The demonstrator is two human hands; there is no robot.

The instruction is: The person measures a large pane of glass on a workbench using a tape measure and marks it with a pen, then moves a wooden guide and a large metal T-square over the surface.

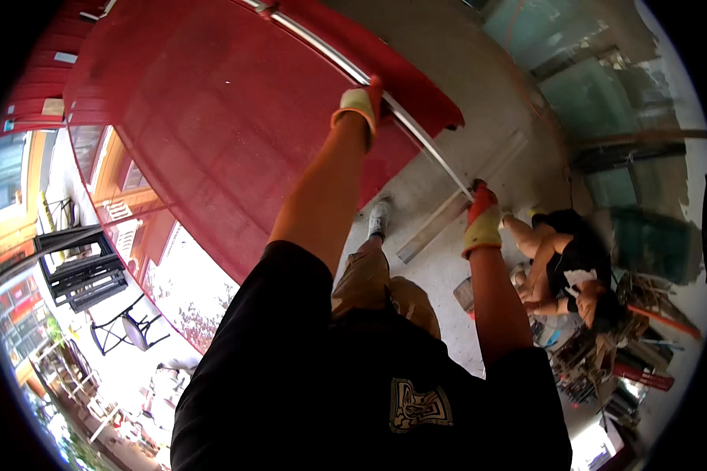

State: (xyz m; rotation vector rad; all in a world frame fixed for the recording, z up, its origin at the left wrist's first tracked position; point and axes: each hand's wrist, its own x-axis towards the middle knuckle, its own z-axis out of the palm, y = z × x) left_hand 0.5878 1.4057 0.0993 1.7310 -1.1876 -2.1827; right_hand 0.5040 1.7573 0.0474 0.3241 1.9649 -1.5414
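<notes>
A long silver metal bar (416, 133) runs along the edge of a big red awning sheet (212, 118). My left hand (359, 106), in a yellow and red work glove, is closed around the bar partway along. My right hand (481, 218), in the same kind of glove, grips the bar's lower end. Both arms reach out from my black shirt. Below the bar I see my khaki shorts and a white shoe (379, 218) on the concrete floor (479, 94).
Another person (573, 267) in black crouches at the right beside piled tools and materials (620, 353). A pale metal profile (448, 212) lies on the floor. Green glass panes (597, 94) lean at the far right. Far below on the left are black chairs (122, 330).
</notes>
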